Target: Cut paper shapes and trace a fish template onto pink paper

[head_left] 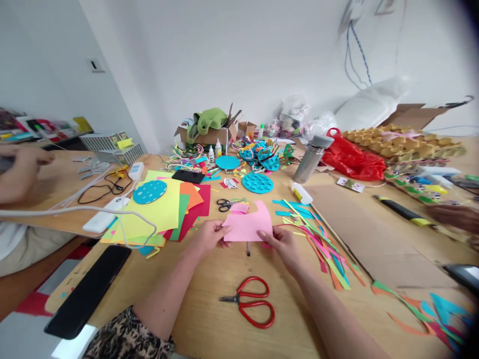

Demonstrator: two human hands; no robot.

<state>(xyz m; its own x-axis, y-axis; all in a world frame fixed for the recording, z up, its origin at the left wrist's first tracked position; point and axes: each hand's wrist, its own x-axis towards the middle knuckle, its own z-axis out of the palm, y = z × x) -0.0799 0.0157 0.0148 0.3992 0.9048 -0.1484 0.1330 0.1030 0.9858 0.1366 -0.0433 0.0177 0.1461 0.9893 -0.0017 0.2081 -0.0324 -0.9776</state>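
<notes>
A pink sheet of paper (pixel 243 228) with a piece cut out of its upper edge is stretched between my two hands over the table. My left hand (pixel 211 233) pinches its left edge, thumb on top. At the right edge, my right hand (pixel 281 243) grips it the same way. Below the paper lie red-handled scissors (pixel 249 301), blades pointing left. A dark pen (pixel 248 249) is partly covered by the paper. Just beyond rest small black scissors (pixel 225 204) and a pink scrap (pixel 240 208).
Coloured sheets (pixel 160 212) are piled at left, paper strips (pixel 322 239) at right. A metal bottle (pixel 311 159) stands behind the cardboard (pixel 370 234). A black phone (pixel 90 289) lies near the left edge. Other people's hands (pixel 22 167) show at both sides.
</notes>
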